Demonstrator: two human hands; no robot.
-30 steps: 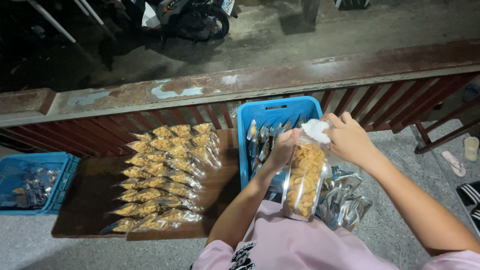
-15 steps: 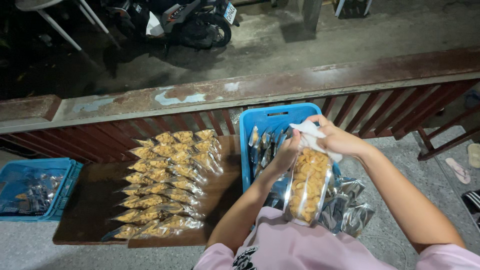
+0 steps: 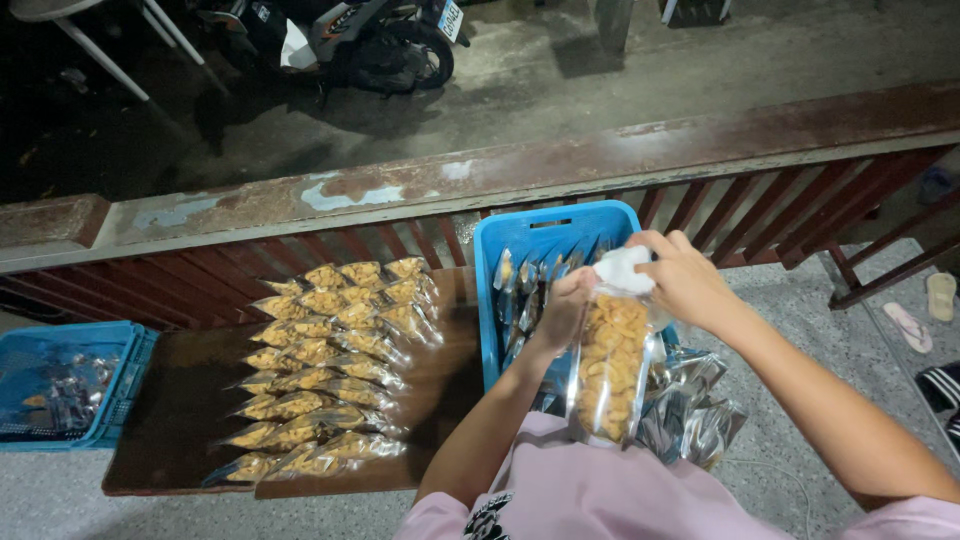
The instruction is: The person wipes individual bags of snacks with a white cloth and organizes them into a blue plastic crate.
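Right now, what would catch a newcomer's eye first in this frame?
Most striking is the clear bag of golden snacks, held upright at centre by both hands, the left hand at its side and the right hand at its white top. Left of it, rows of filled snack packets lie on a dark wooden board. Behind the hands stands a blue crate.

Rows of filled snack bags [image 3: 330, 370] on a wooden board [image 3: 170, 420], beside a blue crate [image 3: 60, 385].
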